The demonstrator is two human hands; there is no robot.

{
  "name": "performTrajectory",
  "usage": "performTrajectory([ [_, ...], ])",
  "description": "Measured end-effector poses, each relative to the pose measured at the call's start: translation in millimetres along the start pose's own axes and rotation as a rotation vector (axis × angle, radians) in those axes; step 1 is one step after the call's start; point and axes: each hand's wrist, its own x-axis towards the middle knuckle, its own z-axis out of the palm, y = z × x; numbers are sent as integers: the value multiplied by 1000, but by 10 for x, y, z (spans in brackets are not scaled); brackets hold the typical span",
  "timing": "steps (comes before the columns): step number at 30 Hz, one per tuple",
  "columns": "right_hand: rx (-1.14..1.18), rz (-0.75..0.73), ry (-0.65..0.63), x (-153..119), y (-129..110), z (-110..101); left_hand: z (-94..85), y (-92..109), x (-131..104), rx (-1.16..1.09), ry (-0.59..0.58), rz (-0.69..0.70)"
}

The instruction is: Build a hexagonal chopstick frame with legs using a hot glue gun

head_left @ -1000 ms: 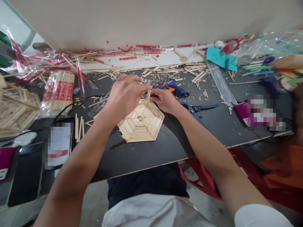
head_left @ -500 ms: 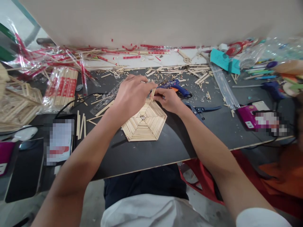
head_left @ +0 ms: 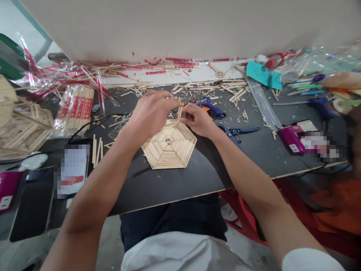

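Observation:
A hexagonal panel of thin wooden sticks [head_left: 169, 158] lies flat on the dark table, with a small hole at its centre. At its far right corner, a short wooden stick [head_left: 179, 114] stands upright. My left hand [head_left: 152, 113] reaches over the panel's far left part, its fingertips closed at the stick's top; its thumb is hidden. Lower on the same stick, the thumb and fingers of my right hand [head_left: 197, 118] pinch it from the right. Just behind my right hand lies a blue glue gun [head_left: 213, 107].
Blue-handled cutters [head_left: 237, 131] lie right of the panel. Stick offcuts [head_left: 239, 92] litter the back. Packaged sticks [head_left: 77, 107], a phone [head_left: 72, 169] and a stick structure [head_left: 28, 124] are on the left. Clear glue sticks [head_left: 263, 99] and a purple box [head_left: 291, 139] lie right.
The view has shifted slightly. Both hands stay around the upright stick, and the fingers of my right hand have curled a little more. The panel lies as before.

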Motion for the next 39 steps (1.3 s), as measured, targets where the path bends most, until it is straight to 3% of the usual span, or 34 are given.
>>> performTrajectory([
  [7, 60, 7, 121, 4, -48, 92, -197, -43, 8, -79, 0, 2],
  [17, -65, -63, 225, 42, -135, 174, -676, -307, -153, -8, 144, -140],
  [27, -103, -83, 211, 26, -115, 154, -707, -594, -272, 24, 115, -145],
  [39, -83, -9, 168, 17, -112, 117, -735, -643, -301, 74, 28, -186],
])
